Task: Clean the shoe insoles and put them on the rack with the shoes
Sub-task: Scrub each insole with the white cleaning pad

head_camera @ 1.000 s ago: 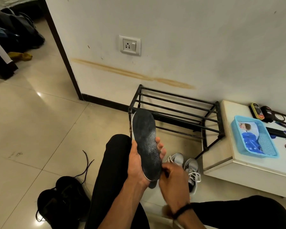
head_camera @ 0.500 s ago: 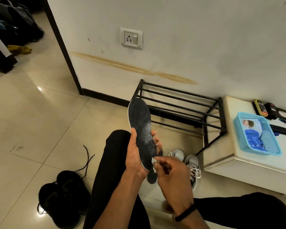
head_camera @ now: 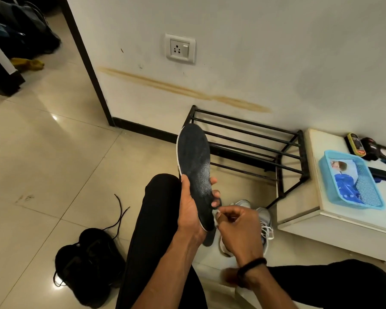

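My left hand (head_camera: 191, 210) grips a dark insole (head_camera: 195, 161) with a white rim, held upright over my knee, toe end up. My right hand (head_camera: 239, 228) pinches a small white wipe (head_camera: 216, 214) against the insole's heel end. A second dark insole (head_camera: 210, 238) shows partly below the first one, mostly hidden by my hands. The black metal shoe rack (head_camera: 250, 143) stands bare against the wall just behind the insole. A pair of grey sneakers (head_camera: 264, 219) lies on the floor below my right hand. Black shoes (head_camera: 87, 262) with loose laces sit on the floor at lower left.
A low white table (head_camera: 310, 197) stands right of the rack, carrying a blue plastic basket (head_camera: 352, 181) and small items. A wall socket (head_camera: 180, 49) sits above. Tiled floor (head_camera: 54, 163) spreads to the left, toward a doorway with bags.
My right hand came up from below the insole's heel, now showing a white wipe pinched at the heel end. The insole rose slightly toward the rack.
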Demonstrator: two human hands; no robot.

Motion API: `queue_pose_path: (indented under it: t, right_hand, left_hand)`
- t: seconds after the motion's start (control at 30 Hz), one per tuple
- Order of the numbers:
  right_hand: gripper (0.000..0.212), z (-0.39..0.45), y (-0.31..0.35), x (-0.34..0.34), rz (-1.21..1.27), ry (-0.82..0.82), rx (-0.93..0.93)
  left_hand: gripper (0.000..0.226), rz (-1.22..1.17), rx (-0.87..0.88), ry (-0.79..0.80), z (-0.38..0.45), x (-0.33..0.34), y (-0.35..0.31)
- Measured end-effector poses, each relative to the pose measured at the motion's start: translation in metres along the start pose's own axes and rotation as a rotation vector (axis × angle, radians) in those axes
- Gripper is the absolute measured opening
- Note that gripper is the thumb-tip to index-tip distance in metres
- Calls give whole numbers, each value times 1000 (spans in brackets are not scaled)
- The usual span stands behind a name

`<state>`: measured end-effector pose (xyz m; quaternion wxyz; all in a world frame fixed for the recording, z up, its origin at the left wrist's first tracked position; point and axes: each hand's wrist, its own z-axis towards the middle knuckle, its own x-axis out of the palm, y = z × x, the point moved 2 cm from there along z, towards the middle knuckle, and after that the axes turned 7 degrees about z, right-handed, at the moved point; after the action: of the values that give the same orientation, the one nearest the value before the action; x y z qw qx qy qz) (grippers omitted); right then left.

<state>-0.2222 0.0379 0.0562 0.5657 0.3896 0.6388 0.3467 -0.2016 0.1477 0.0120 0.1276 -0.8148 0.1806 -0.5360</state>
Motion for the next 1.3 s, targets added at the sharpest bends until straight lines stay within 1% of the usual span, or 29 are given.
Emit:
queue_pose_path:
  t: [0.1, 0.17, 0.23, 0.3, 0.4, 0.43, 0.5, 0.57, 0.7, 0.77, 0.87, 0.9, 0.97, 1.07, 1.13, 1.2, 1.23, 1.3]
  right_hand:
    - [18, -13, 7, 8, -6, 47, -40]
    - [16, -9, 8, 6, 6, -6, -39]
    - [16, 1, 10, 4, -9, -50, -37]
    - [19, -8, 14, 7, -56, -3, -75]
    - [18, -32, 28, 7, -47, 150, -158]
    - [17, -28, 32, 7, -52, 168, -198]
    - [16, -8, 37, 9, -132, 129, -276]
    - [18, 7, 43, 13, -215, 117, -318]
    - [23, -16, 35, 7, -281, 204, -377]
    - [22, -21, 25, -4, -292, 181, -385]
    - [19, 13, 9, -12, -323, 38, -346]
    - [17, 19, 6, -13, -305, 20, -315]
    - [18, 10, 4, -9, -284, 30, -284]
    - [23, -17, 2, -6, -298, 90, -318]
    - [21, 1, 2, -8, -301, 50, -322]
    - [17, 23, 7, -7, -328, -28, -322]
    - [17, 25, 10, -5, -334, -33, -316]
    - [20, 11, 13, 3, -319, 13, -329]
  left_hand:
    - [75, -55, -52, -16, -1, 0, -2]
    - [74, -67, -73, -4, -1, 0, -1]
    - [75, -83, -79, -25, -1, 1, 1]
    - [75, -104, -90, -33, 0, -3, 0]
    - [75, -128, -99, -30, 1, -3, -2]
    - [76, -106, -124, -18, 0, -1, -1]
    - [77, -33, -150, -6, -3, 1, 4]
    - [75, -19, -159, -31, -7, 0, 8]
    - [78, -44, -170, -3, -4, -4, 5]
    - [84, -17, -159, -15, -3, -4, 7]
    - [80, 6, -160, -41, -7, 2, 15]
    - [79, -8, -163, -46, -9, 4, 15]
    - [79, -18, -159, -65, -10, 6, 15]
    - [77, -15, -156, -113, -8, 7, 14]
    - [79, -30, -193, -108, -11, 8, 21]
    - [77, -15, -207, -91, -13, 7, 24]
    - [76, -2, -202, -92, -14, 7, 24]
    - [75, -24, -188, -81, -16, 11, 18]
